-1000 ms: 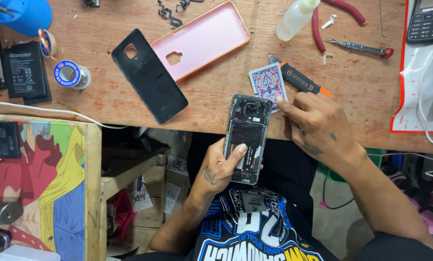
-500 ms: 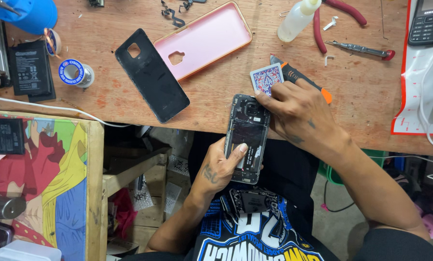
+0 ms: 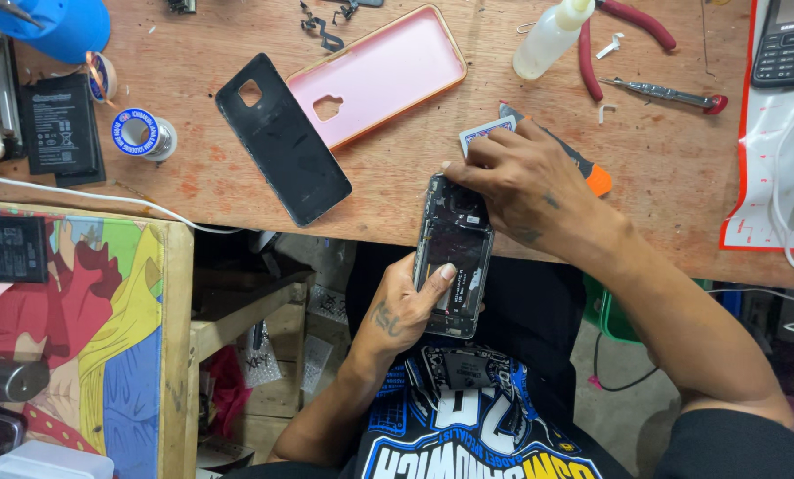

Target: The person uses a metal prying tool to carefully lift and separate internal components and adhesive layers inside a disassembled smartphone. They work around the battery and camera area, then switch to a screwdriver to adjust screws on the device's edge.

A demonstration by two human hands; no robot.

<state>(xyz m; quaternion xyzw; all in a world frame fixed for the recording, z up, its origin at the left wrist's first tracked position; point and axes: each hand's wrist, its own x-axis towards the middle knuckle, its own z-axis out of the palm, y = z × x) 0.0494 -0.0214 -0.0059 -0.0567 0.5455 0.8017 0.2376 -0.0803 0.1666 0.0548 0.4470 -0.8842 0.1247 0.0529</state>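
While left hand (image 3: 401, 306) cradles opened phone (image 3: 453, 257), grip clamped, right hand (image 3: 525, 182) pinching its top edge

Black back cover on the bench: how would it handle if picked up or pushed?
The black back cover looks like a thin flat sheet, so probably light and slightly flexible. Lying flat on the wooden bench, it should slide rather than roll or tip. Its thin edge may be hard to pinch.

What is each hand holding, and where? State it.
The left hand grips the opened phone at its lower end; the right hand rests fingers on its top end.
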